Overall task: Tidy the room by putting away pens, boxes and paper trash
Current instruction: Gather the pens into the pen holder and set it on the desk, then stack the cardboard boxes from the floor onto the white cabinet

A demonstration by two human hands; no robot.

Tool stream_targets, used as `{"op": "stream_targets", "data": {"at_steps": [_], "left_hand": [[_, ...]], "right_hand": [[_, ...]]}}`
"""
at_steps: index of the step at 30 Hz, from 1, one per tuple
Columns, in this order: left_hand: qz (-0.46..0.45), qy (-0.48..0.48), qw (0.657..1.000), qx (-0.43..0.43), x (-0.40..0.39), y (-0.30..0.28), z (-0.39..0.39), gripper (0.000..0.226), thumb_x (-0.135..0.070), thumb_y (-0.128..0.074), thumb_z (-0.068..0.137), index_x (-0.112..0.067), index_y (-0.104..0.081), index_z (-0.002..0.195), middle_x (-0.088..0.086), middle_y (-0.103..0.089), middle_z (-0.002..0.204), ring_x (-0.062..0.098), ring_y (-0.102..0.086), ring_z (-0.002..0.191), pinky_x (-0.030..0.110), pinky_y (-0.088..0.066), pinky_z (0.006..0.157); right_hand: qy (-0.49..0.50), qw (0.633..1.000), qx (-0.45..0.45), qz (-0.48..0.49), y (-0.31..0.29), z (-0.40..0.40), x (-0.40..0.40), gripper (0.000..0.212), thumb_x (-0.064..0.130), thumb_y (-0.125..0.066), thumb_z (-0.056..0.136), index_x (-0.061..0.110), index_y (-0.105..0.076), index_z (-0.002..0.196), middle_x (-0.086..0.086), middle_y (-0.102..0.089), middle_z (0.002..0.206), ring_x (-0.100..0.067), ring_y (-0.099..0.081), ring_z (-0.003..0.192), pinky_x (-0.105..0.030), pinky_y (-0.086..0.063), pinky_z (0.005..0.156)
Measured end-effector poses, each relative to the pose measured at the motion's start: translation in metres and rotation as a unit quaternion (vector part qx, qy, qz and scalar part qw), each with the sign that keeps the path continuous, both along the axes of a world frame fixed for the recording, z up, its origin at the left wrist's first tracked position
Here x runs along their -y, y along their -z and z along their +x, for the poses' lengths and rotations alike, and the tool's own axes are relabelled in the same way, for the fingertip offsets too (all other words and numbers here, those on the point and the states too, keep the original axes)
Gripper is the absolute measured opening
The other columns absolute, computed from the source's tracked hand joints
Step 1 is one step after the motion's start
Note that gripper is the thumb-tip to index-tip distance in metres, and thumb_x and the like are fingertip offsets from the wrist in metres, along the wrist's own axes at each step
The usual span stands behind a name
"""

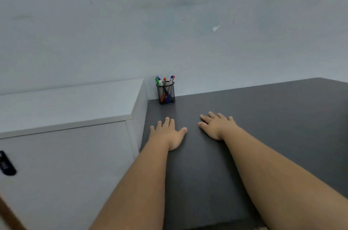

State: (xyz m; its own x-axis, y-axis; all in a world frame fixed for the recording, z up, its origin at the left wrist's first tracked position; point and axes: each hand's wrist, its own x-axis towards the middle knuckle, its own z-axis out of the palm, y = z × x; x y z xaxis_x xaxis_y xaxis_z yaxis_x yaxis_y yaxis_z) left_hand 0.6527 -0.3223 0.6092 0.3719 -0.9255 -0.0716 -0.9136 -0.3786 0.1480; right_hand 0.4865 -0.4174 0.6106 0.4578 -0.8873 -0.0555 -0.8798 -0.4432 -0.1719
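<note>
A black mesh pen cup (165, 95) stands at the far left corner of the dark table (263, 116), against the wall. Several markers (164, 81) with green, red and blue caps stick out of it. My left hand (167, 132) lies flat on the table, fingers straight, a short way in front of the cup. To its right my right hand (216, 125) rests flat on the table too, fingers spread. Neither hand holds anything.
A white cabinet (66, 113) stands directly left of the table, its top higher than the tabletop. A dark handle or lock (6, 163) shows on its front at the far left. A pale wall (169, 22) runs behind both.
</note>
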Motion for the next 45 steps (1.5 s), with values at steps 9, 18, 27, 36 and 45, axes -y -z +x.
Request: {"op": "stream_targets", "data": {"at_steps": [9, 18, 27, 36, 45], "left_hand": [[0.005, 0.023, 1.0, 0.003, -0.137, -0.001, -0.063, 0.082, -0.067, -0.018, 0.095, -0.017, -0.003, 0.158, 0.001, 0.005, 0.166, 0.026, -0.001, 0.152, 0.049, -0.003, 0.121], [-0.076, 0.059, 0.994, 0.044, -0.243, 0.009, -0.119, 0.078, -0.062, -0.02, 0.099, -0.013, -0.007, 0.158, 0.007, -0.003, 0.166, 0.028, -0.004, 0.152, 0.047, -0.005, 0.121], [-0.006, -0.057, 0.976, -0.208, -0.365, 0.153, -0.185, 0.091, -0.051, -0.049, 0.094, -0.017, 0.007, 0.157, 0.001, 0.007, 0.166, 0.028, 0.01, 0.151, 0.054, -0.001, 0.121], [0.014, -0.143, 0.854, -0.501, -0.395, 0.204, -0.199, 0.067, -0.063, -0.049, 0.091, -0.028, -0.041, 0.148, -0.002, -0.043, 0.151, 0.027, -0.032, 0.142, 0.04, -0.03, 0.11], [-0.13, -0.11, 0.771, -0.614, -0.384, 0.113, -0.179, 0.068, -0.083, -0.039, 0.074, -0.042, -0.061, 0.123, -0.006, -0.067, 0.126, 0.023, -0.057, 0.124, 0.052, -0.042, 0.103]], "right_hand": [[0.021, 1.0, -0.01, 0.018, -0.006, -0.1, -0.133, 0.061, 0.061, -0.014, 0.096, 0.041, -0.01, 0.154, 0.005, -0.002, 0.165, -0.028, -0.004, 0.151, -0.057, -0.004, 0.118], [0.033, 0.996, 0.065, -0.057, 0.013, -0.161, -0.235, 0.057, 0.046, -0.021, 0.102, 0.029, -0.013, 0.155, -0.002, -0.008, 0.164, -0.03, -0.005, 0.15, -0.052, -0.011, 0.119], [0.178, 0.947, 0.215, 0.159, 0.155, -0.232, -0.36, 0.072, 0.032, -0.052, 0.095, 0.018, -0.016, 0.155, -0.014, -0.026, 0.157, -0.034, -0.029, 0.142, -0.042, -0.027, 0.116], [0.362, 0.751, 0.437, 0.338, 0.195, -0.25, -0.398, 0.066, 0.047, -0.06, 0.086, 0.015, -0.044, 0.142, -0.006, -0.054, 0.14, -0.029, -0.051, 0.123, -0.044, -0.042, 0.099], [0.301, 0.714, 0.582, 0.247, 0.092, -0.261, -0.437, 0.017, 0.031, -0.053, 0.094, 0.021, -0.067, 0.094, 0.002, -0.071, 0.095, -0.015, -0.062, 0.093, -0.03, -0.045, 0.076]]}}
